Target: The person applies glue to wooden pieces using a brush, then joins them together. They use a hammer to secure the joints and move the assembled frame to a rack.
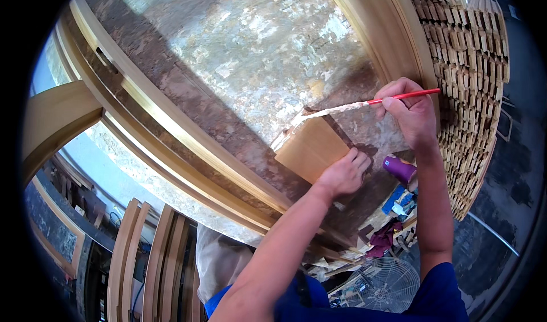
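My right hand (411, 108) is closed round the red handle of a thin stick-like brush (399, 96), whose long end is caked with whitish paste. Its tip reaches the far corner of a flat brown board (312, 150), where white paste lies along the edge. The board may be wood or cardboard; I cannot tell which. Over its near right corner my left hand (343, 174) is curled, gripping it against the table (250, 48), which is stained and crusted with dried paste. Just right of that hand, a purple cup (400, 170) tilts beside my right forearm.
Long wooden mouldings (188, 128) run along the table's left side. Another wooden frame piece (393, 31) lies at the far right, beside a tall stack of thin wooden slats (467, 88). Below are a blue packet (397, 200), a dark red cloth (385, 238) and a round fan (387, 285).
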`<state>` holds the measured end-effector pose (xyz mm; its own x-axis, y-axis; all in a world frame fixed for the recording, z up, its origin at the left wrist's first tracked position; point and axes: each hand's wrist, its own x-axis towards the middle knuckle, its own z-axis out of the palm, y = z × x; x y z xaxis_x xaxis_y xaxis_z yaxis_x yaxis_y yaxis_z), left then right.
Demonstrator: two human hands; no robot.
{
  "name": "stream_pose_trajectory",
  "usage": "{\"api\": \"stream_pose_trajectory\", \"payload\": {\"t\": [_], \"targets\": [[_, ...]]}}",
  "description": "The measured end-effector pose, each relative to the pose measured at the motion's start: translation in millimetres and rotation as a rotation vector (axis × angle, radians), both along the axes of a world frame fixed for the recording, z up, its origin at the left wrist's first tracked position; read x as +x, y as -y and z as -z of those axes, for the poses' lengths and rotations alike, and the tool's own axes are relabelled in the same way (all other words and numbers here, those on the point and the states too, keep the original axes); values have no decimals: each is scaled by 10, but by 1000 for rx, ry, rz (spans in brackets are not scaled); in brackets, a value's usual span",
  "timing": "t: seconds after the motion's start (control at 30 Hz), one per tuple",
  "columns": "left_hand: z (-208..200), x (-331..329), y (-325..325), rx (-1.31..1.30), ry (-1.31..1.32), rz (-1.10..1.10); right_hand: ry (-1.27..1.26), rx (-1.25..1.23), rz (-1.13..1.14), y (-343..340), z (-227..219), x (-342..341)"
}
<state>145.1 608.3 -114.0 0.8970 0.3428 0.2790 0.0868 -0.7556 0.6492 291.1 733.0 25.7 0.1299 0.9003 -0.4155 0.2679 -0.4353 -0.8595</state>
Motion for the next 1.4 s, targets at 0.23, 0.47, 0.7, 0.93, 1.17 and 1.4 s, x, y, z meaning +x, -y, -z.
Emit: {"api": "stream_pose_trajectory", "payload": {"t": [0.23, 0.47, 0.7, 0.93, 1.17, 1.4], "targets": [[83, 49, 80, -26, 95, -122, -17, 31, 41, -1, -73, -126], [21, 25, 17, -25, 54, -47, -29, 8, 188, -42, 40, -215], [15, 24, 14, -49, 29, -5, 24, 48, 154, -129, 17, -313], [-37, -26, -55, -44, -28, 73, -23, -98, 94, -152, 16, -647], [15, 49, 35, -87, -25, -7, 137, -82, -85, -215, -205, -869], [208, 152, 243, 14, 164, -260, 345, 156, -627, -410, -357, -1103]]}}
